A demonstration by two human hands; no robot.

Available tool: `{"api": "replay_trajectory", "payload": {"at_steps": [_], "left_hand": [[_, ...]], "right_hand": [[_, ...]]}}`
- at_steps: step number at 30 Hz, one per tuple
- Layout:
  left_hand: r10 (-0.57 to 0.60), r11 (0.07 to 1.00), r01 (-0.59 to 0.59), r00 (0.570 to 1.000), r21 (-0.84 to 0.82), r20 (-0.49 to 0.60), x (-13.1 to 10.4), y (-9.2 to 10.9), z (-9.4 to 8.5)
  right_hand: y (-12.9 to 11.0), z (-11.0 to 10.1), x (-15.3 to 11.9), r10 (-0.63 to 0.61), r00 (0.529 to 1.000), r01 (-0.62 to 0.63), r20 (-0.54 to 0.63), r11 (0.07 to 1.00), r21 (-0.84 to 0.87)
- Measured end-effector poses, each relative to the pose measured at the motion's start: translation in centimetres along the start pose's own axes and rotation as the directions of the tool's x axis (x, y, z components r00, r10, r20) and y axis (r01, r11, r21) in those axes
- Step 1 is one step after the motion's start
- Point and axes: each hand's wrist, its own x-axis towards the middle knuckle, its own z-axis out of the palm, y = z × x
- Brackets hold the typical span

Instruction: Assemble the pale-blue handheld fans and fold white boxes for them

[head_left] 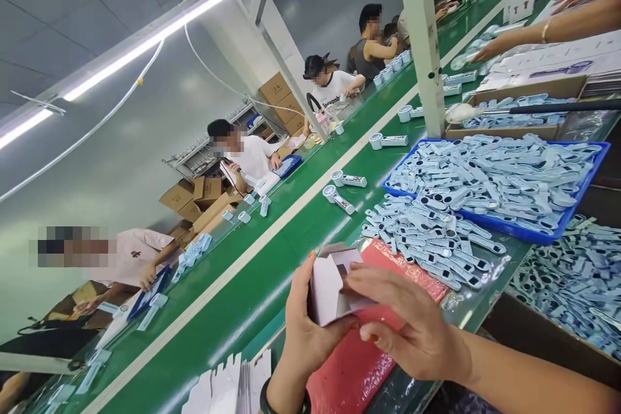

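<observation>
The left hand grips a small white box; the right hand, fingers spread, touches its three o'clock side.

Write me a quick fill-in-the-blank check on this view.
The left hand holds a small open white ____, with the right hand at its opening.
A dark band circles the ____ wrist.
The tray heaped with pale-blue parts is coloured ____.
The long belt with a pale stripe is ____.

box; left; blue; green
</observation>
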Motion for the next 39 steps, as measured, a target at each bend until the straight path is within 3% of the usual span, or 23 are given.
{"api": "replay_trajectory", "payload": {"at_steps": [4, 8, 12, 17, 22, 29, 33, 36, 39], "left_hand": [[0.187, 0.980, -0.179, 0.978, 0.093, -0.092, 0.1, 0.2, 0.5], [0.413, 0.876, -0.362, 0.904, 0.320, -0.109, 0.8, 0.5, 0.4], [0.517, 0.783, -0.461, 0.855, 0.417, -0.026, 0.8, 0.2, 0.3], [0.518, 0.834, -0.480, 0.851, 0.274, -0.084, 0.5, 0.5, 0.9], [0.548, 0.828, -0.527, 0.832, 0.191, -0.084, 0.6, 0.8, 1.0], [0.611, 0.759, -0.592, 0.791, 0.272, 0.015, 0.8, 0.0, -0.1], [0.622, 0.778, -0.595, 0.773, 0.203, -0.122, 1.1, 1.2, -0.8], [0.528, 0.837, -0.547, 0.795, 0.023, -0.297, 0.7, 2.6, -0.7], [0.240, 0.859, -0.364, 0.908, -0.361, -0.344, 0.0, 4.0, -0.2]], "right_hand": [[0.0, -0.5, 0.3, 0.033, 0.994, -0.034, -0.106, 0.999, 0.000], [0.1, -1.1, 1.1, 0.157, 0.988, -0.156, -0.011, 0.986, 0.054], [0.8, -0.8, 0.7, 0.282, 0.954, -0.280, 0.105, 0.959, -0.037], [1.4, -0.4, 1.0, 0.268, 0.959, -0.273, -0.089, 0.961, -0.052], [1.0, 0.3, 2.3, 0.208, 0.977, -0.213, 0.045, 0.955, 0.206], [-0.4, 1.4, 1.7, 0.300, 0.953, -0.290, -0.048, 0.945, 0.151], [-1.0, 0.4, 1.9, 0.295, 0.953, -0.303, 0.076, 0.897, 0.321], [-0.2, 0.2, 2.0, 0.190, 0.963, -0.240, 0.190, 0.926, 0.290], [1.4, 0.5, 1.9, 0.068, 0.975, -0.096, 0.209, 0.988, 0.125]]}}
